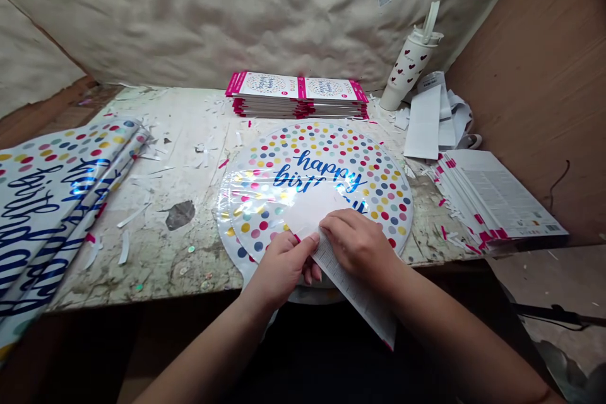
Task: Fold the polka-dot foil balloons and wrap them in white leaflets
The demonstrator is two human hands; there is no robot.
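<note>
Both my hands hold a printed card sleeve [353, 293] close to the table's front edge. Its white flap points away from me, and its lower end hangs toward my lap. My left hand [285, 263] pinches the sleeve's left edge between thumb and fingers. My right hand [356, 241] is closed on the upper part, fingertips pressed at the fold. Beneath the hands lies a flat round foil balloon [383, 170] with coloured dots and blue "happy birthday" lettering. The flap and right hand cover part of the lettering. Another clear-edged layer shows under the balloon's left side.
Folded dotted balloons [61, 202] hang over the table's left edge. At the back sits a stack of pink-and-white printed packs [300, 98]. A white tumbler [408, 66] with hearts, loose white papers [425, 120] and a pile of cards [509, 192] line the right. Paper scraps litter the worn table [161, 246].
</note>
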